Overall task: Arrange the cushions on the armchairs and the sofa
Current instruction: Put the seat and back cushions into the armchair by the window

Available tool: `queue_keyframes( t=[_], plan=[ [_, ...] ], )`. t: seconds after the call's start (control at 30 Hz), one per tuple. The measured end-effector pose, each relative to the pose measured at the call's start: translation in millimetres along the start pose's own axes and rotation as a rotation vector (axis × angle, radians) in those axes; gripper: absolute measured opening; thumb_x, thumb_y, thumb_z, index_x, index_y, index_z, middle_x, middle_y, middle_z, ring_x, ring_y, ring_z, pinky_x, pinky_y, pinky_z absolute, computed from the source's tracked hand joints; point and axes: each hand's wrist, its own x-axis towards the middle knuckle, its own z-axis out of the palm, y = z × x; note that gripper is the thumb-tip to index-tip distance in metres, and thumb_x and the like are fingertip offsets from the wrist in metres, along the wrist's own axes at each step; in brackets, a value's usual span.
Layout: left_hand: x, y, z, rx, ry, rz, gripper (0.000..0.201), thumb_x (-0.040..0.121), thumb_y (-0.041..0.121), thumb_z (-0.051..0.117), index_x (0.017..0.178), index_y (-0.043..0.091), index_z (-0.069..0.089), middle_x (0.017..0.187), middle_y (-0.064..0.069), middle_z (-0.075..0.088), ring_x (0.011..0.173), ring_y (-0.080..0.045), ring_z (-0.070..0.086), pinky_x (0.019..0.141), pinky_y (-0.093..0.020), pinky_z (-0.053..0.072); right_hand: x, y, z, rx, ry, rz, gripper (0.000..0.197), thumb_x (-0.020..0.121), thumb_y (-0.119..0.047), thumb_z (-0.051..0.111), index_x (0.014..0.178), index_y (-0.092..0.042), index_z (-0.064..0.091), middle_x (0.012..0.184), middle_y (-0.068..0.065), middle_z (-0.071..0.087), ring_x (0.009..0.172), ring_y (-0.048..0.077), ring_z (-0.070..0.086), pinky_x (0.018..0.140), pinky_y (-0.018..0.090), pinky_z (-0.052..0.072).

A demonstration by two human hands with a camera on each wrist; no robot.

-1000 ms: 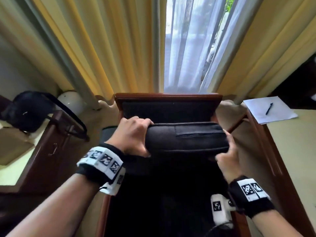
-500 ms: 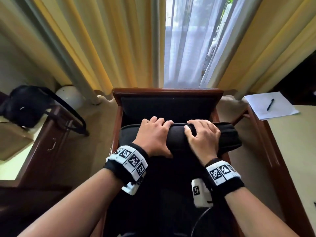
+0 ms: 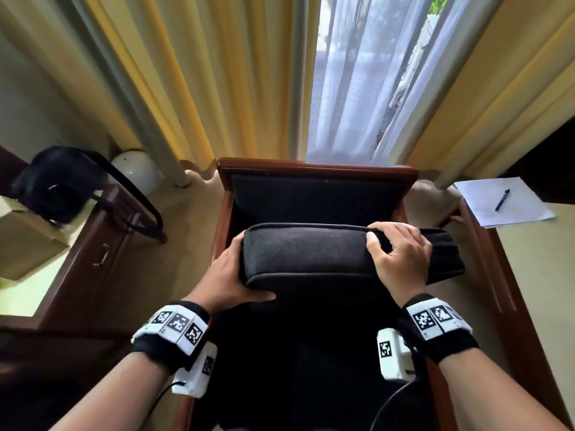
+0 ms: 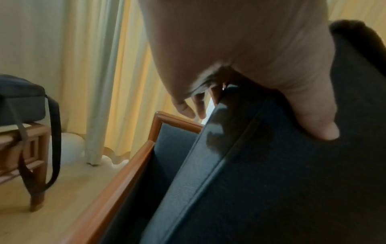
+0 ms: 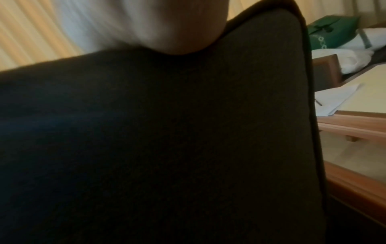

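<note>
A dark grey cushion [image 3: 311, 253] stands on edge over the seat of a wooden-framed armchair [image 3: 317, 171] with a dark padded back. My left hand [image 3: 231, 275] grips the cushion's left end, thumb on the front face and fingers behind it. My right hand [image 3: 399, 259] grips over the top edge near the right end, fingers curled on it. In the left wrist view the cushion [image 4: 271, 173] leans above the chair's wooden arm [image 4: 117, 186]. The cushion [image 5: 167, 140] fills the right wrist view, and the right fingers are hidden there.
Yellow curtains [image 3: 193, 88] and a sheer white curtain [image 3: 367, 76] hang behind the chair. A black bag [image 3: 59, 185] sits on a wooden side table [image 3: 93, 244] at left. Paper with a pen [image 3: 502, 199] lies on the table at right. A green pillow [image 5: 332, 31] lies far right.
My left hand slid from the cushion's top to its left end, and my right hand moved right along the top edge. The cushion now stands more squarely across the chair.
</note>
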Motion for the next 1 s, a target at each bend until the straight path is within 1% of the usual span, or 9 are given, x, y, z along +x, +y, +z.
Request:
queue_keyframes(
  t=[0.17,0.23,0.3,0.4,0.57,0.7,0.83,0.93,1.0],
  plan=[
    [8,36,16,0.048,0.030,0.115,0.113,0.048,0.042,0.098,0.143,0.025,0.037,0.131,0.009,0.058,0.122,-0.015,0.056,0.095,-0.025,0.042,6,3,-24,0.019,0.035,0.190,0.035,0.079,-0.044,0.049,0.095,-0.024,0.073,0.107,-0.002,0.071,0.119,0.022,0.053,0.109,0.042,0.027],
    [14,57,23,0.065,0.047,0.196,0.114,0.048,0.046,0.097,0.144,0.023,0.040,0.137,0.005,0.057,0.126,-0.016,0.054,0.102,-0.028,0.041,7,-10,-36,0.134,0.003,0.089,0.045,0.075,-0.052,0.053,0.099,-0.019,0.073,0.108,0.002,0.071,0.116,0.026,0.057,0.108,0.044,0.037],
    [19,82,37,0.069,0.047,0.277,0.116,0.048,0.051,0.096,0.145,0.020,0.041,0.140,0.002,0.055,0.128,-0.020,0.053,0.108,-0.036,0.041,0,-35,-46,0.270,-0.086,-0.128,0.049,0.077,-0.049,0.059,0.110,-0.015,0.070,0.113,0.003,0.069,0.113,0.022,0.061,0.105,0.036,0.043],
    [22,115,67,0.039,0.015,0.341,0.120,0.050,0.058,0.090,0.150,0.019,0.035,0.146,0.004,0.049,0.131,-0.020,0.050,0.110,-0.041,0.040,-9,-60,-51,0.168,-0.118,-0.236,0.061,0.080,-0.055,0.057,0.129,-0.019,0.061,0.128,-0.003,0.063,0.125,0.016,0.054,0.109,0.037,0.037],
    [18,113,90,-0.041,0.051,0.330,0.126,0.050,0.053,0.094,0.153,0.022,0.028,0.152,0.010,0.040,0.135,-0.008,0.041,0.108,-0.027,0.031,-10,-43,-55,0.114,-0.077,-0.149,0.054,0.076,-0.058,0.058,0.120,-0.030,0.066,0.117,-0.008,0.066,0.118,0.017,0.058,0.103,0.053,0.042],
    [16,76,86,0.029,-0.012,0.353,0.131,0.049,0.049,0.095,0.154,0.018,0.025,0.148,0.019,0.031,0.129,0.010,0.028,0.106,-0.018,0.023,-22,-51,-46,0.110,-0.048,-0.136,0.045,0.071,-0.051,0.063,0.111,-0.031,0.068,0.110,-0.011,0.067,0.111,0.015,0.060,0.099,0.055,0.042],
    [18,30,93,0.182,-0.087,0.217,0.126,0.047,0.045,0.096,0.150,0.008,0.032,0.148,-0.002,0.047,0.132,-0.021,0.050,0.108,-0.040,0.039,-30,-49,-46,0.149,-0.027,-0.161,0.043,0.067,-0.044,0.066,0.106,-0.028,0.069,0.106,-0.009,0.068,0.106,0.017,0.063,0.095,0.056,0.044],
    [18,23,104,0.176,-0.055,0.187,0.109,0.043,0.039,0.097,0.135,0.004,0.049,0.123,-0.011,0.064,0.107,-0.033,0.065,0.092,-0.042,0.051,-34,-46,-49,0.153,-0.025,-0.162,0.041,0.065,-0.043,0.066,0.102,-0.026,0.069,0.103,-0.010,0.068,0.103,0.017,0.063,0.095,0.055,0.044],
    [20,27,108,0.211,-0.027,0.216,0.096,0.040,0.039,0.094,0.121,0.003,0.057,0.106,-0.009,0.069,0.091,-0.034,0.069,0.081,-0.040,0.051,-35,-43,-53,0.176,0.014,-0.166,0.040,0.062,-0.041,0.067,0.098,-0.022,0.070,0.099,-0.009,0.068,0.097,0.018,0.063,0.091,0.055,0.046]
  ],
)
